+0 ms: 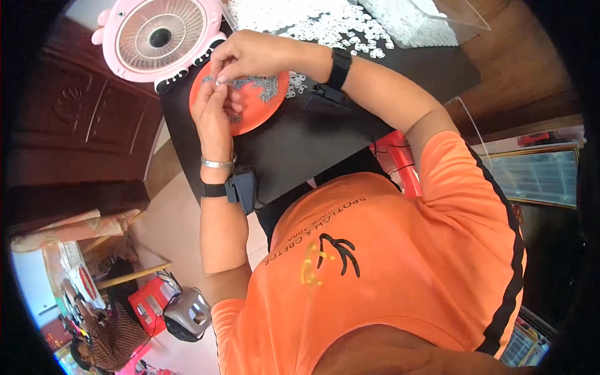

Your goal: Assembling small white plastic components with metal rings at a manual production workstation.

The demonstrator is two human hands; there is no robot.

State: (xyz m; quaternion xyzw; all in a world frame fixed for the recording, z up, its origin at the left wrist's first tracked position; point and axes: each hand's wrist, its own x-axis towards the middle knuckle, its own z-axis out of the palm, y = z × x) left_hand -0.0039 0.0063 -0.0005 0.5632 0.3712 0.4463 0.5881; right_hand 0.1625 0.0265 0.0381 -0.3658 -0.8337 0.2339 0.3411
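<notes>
Left hand (213,110) and right hand (251,54), fingertips closed, pinch a tiny white piece (218,82), apparently fitting it with slender grey metal pieces (269,89); the round orange plate (253,111) lies beneath; next calls for steady alignment.

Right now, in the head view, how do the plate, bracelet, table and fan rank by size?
1. Table
2. Fan, partly cut off by the top edge
3. Plate
4. Bracelet

Pieces (269,89) in plate (256,114), fan (160,39) behind left, tabs (325,26) behind right
</notes>
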